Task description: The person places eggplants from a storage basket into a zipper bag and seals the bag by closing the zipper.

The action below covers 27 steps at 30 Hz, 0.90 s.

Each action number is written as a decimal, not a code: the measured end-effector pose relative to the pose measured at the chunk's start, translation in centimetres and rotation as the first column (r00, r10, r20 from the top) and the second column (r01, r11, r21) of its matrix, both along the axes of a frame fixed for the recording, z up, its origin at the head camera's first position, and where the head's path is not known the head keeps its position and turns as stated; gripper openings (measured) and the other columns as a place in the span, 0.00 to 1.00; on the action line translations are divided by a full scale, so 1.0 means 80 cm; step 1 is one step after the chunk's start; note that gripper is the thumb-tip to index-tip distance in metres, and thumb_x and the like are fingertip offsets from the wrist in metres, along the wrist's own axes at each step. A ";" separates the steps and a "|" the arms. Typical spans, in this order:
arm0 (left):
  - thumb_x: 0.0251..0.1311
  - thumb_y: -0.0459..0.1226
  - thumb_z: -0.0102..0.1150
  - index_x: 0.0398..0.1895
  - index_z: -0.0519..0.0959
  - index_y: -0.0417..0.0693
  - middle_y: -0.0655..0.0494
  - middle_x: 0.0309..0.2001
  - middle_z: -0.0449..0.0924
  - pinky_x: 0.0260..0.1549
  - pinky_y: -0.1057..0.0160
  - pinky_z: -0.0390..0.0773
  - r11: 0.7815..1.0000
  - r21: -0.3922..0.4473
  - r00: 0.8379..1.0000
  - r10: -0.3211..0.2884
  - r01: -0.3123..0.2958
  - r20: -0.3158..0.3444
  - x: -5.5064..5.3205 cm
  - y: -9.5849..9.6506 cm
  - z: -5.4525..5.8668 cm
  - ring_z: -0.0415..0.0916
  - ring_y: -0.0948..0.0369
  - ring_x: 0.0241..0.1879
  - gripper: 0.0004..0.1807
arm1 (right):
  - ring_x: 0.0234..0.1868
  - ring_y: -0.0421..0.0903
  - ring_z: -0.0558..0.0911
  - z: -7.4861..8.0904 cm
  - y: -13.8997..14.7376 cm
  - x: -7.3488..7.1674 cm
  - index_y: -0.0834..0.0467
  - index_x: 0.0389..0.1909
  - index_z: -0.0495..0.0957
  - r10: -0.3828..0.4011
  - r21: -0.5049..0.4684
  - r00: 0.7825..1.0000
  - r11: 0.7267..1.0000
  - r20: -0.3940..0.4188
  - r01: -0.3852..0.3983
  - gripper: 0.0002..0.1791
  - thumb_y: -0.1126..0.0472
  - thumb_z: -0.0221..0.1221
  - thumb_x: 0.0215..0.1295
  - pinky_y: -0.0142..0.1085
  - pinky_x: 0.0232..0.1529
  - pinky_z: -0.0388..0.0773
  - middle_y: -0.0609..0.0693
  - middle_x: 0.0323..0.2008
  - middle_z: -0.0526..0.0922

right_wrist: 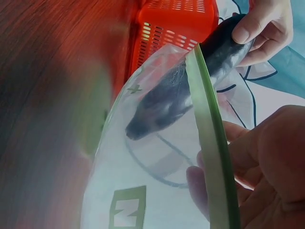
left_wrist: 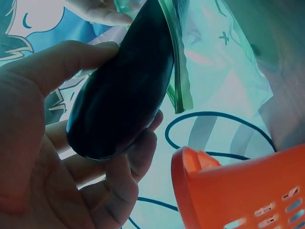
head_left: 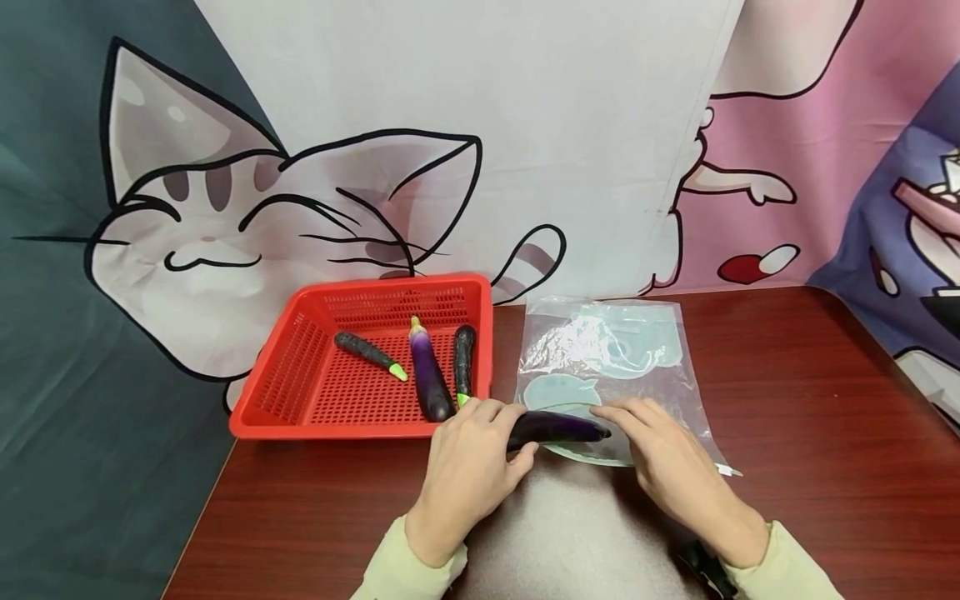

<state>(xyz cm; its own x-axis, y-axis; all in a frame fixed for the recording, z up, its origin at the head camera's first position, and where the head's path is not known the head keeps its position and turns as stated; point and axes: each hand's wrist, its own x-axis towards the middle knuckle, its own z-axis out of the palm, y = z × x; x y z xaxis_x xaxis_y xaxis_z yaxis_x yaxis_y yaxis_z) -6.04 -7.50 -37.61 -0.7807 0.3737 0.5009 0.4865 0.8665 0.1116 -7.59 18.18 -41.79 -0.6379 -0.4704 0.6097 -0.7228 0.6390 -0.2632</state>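
Note:
My left hand (head_left: pixel 476 454) grips a dark purple eggplant (head_left: pixel 558 427) by its thick rounded end. In the right wrist view the eggplant's narrow end shows through the film of a clear zip bag (head_left: pixel 607 333), past the green zip strip (right_wrist: pixel 209 129) at its mouth. Pale green patterns are printed on the bag, which lies flat on the table. My right hand (head_left: pixel 671 458) holds the bag's mouth at its right side, its fingertips (right_wrist: pixel 198 188) seen through the film. The left wrist view shows the thumb and fingers (left_wrist: pixel 143 152) around the eggplant.
A red perforated basket (head_left: pixel 360 432) stands to the left, holding another eggplant (head_left: pixel 429 375) and two dark, bumpy cucumber-like vegetables (head_left: pixel 363 348) with light green ends. Behind the brown wooden table (head_left: pixel 825 400) hangs a cartoon-printed cloth (head_left: pixel 600 150).

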 end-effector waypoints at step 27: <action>0.46 0.46 0.78 0.42 0.86 0.47 0.55 0.37 0.82 0.32 0.60 0.81 0.999 0.039 0.998 -0.015 0.012 0.065 0.003 0.026 -0.006 0.80 0.59 0.35 0.21 | 0.48 0.46 0.79 -0.001 0.001 0.001 0.61 0.55 0.80 0.004 -0.019 1.000 1.000 0.030 -0.003 0.26 0.79 0.52 0.56 0.37 0.48 0.72 0.47 0.49 0.81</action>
<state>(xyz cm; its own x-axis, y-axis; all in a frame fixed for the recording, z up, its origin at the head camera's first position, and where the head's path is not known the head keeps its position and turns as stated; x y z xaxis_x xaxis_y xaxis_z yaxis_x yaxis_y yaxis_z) -5.77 -5.43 -38.13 -0.8073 0.3659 0.4630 0.4886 0.8545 0.1765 -7.54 18.24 -41.89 -0.6547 -0.4613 0.5989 -0.7164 0.6314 -0.2968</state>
